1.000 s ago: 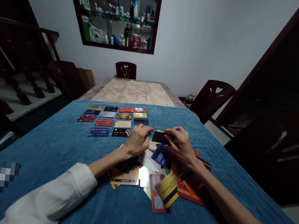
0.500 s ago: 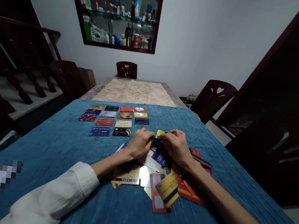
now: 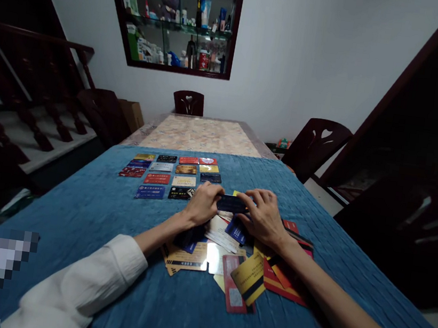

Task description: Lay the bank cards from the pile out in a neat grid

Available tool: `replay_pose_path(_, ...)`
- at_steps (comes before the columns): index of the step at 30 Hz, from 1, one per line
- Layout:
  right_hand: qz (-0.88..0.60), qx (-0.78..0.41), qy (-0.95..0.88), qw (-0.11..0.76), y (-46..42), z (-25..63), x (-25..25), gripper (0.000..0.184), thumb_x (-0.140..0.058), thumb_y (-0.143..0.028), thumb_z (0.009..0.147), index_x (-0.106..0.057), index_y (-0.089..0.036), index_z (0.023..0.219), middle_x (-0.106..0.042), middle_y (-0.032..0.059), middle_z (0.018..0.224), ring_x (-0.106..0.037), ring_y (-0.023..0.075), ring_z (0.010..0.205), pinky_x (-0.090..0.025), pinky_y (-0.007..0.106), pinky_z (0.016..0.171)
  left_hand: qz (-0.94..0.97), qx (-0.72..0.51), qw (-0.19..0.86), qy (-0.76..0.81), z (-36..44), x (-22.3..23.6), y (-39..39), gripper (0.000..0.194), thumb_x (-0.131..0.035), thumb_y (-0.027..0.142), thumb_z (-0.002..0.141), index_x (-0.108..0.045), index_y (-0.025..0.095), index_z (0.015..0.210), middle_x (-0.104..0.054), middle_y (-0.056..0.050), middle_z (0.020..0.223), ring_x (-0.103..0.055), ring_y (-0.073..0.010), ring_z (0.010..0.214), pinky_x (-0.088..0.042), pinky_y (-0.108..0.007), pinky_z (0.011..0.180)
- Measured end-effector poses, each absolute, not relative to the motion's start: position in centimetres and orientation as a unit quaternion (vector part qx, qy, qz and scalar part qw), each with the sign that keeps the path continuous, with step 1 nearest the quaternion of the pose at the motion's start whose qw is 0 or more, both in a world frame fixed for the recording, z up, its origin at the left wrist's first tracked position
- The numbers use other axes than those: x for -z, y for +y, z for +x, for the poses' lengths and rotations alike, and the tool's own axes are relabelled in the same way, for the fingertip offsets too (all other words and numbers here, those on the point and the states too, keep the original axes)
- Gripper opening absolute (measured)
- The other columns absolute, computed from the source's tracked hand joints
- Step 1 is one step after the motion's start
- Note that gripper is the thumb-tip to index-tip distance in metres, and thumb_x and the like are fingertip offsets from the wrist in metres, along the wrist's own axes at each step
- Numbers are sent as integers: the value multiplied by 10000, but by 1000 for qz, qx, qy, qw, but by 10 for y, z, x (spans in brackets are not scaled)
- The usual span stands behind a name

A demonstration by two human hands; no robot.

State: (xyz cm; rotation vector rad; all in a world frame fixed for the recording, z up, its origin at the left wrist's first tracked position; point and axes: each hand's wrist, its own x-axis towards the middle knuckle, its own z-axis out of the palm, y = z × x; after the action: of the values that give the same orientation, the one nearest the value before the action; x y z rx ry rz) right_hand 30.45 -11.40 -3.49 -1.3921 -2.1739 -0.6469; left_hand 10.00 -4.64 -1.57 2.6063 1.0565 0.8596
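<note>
Head view: holds a dark card [image 3: 232, 204] at the centre of the frame, spanning the gap between the two hands. Grasps its left end with the fingertips of the left hand [image 3: 202, 205] and its right end with the fingers of the right hand [image 3: 264, 215].

Shows a loose, overlapping pile below and around the hands, from the centre to the lower right: a blue card [image 3: 236, 231] near the right hand, white cards [image 3: 222, 234], a gold card with a black stripe [image 3: 249, 278] lying across a red card [image 3: 234, 292], and red cards [image 3: 287, 288] partly under the right forearm.

Has separate cards laid face up in rough rows left of centre, with a light blue-lettered card [image 3: 150, 192] nearest the lower left of that group and a black card [image 3: 178, 193] beside the left hand.

Spreads a blue cloth [image 3: 166, 318] beneath all of these, over the near part of the bench [image 3: 202, 134]. Includes a wall cabinet [image 3: 178, 70] at the upper left.
</note>
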Motion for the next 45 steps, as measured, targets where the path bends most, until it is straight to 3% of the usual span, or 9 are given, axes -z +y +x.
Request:
replay_pose_path(6,-506,250,-791,237,-115,307,36,440,-609,-266,851,-578,-195,1284,-569,153,1198,-428,327,1113,-331,478,934,884,-282,89,361,100,15,-48,220,-502,76,846,-664,181,950,-692,-60,923,-575,-218,920,-483,-362,852)
replay_pose_path(10,-498,266,-789,244,-113,309,38,422,-601,-267,853,-594,-182,1266,-583,150,1173,-433,323,1112,-332,470,936,891,-270,62,358,99,13,-52,269,-531,94,850,-644,178,1079,-696,-72,1019,-561,-235,977,-466,-388,900)
replay_pose_path(23,-496,249,-797,238,-114,308,34,457,-594,-290,848,-582,-188,1294,-593,148,1155,-441,317,1084,-365,446,892,919,-223,-27,325,93,5,-66,420,-632,218,802,-558,183,1213,-551,-141,1274,-453,-315,1179,-409,-484,970)
replay_pose_path(28,-490,253,-800,235,-114,305,33,445,-587,-308,857,-584,-168,1280,-597,155,1125,-451,311,1056,-372,426,848,927,-183,-64,322,86,4,-69,499,-612,234,806,-509,158,1289,-529,-166,1278,-445,-330,1195,-410,-477,945)
replay_pose_path(34,-477,240,-815,226,-111,295,29,435,-577,-310,867,-585,-140,1267,-598,161,1105,-458,305,1025,-369,414,814,926,-162,-113,323,75,5,-67,405,-515,203,871,-511,142,1271,-556,-172,1249,-461,-324,1167,-395,-478,936)
replay_pose_path(39,-473,215,-825,224,-101,280,24,434,-622,-393,867,-595,-177,1242,-609,142,1117,-468,294,1029,-360,397,813,924,-145,-110,338,58,0,-63,384,-595,242,840,-532,142,1206,-572,-161,1231,-458,-331,1177,-389,-475,952)
replay_pose_path(45,-478,174,-842,183,-87,253,14,442,-639,-378,858,-588,-166,1242,-602,143,1185,-460,293,1082,-382,383,809,916,-110,-85,376,31,-13,-57,397,-627,211,815,-529,167,1196,-559,-141,1260,-452,-315,1187,-405,-462,962)
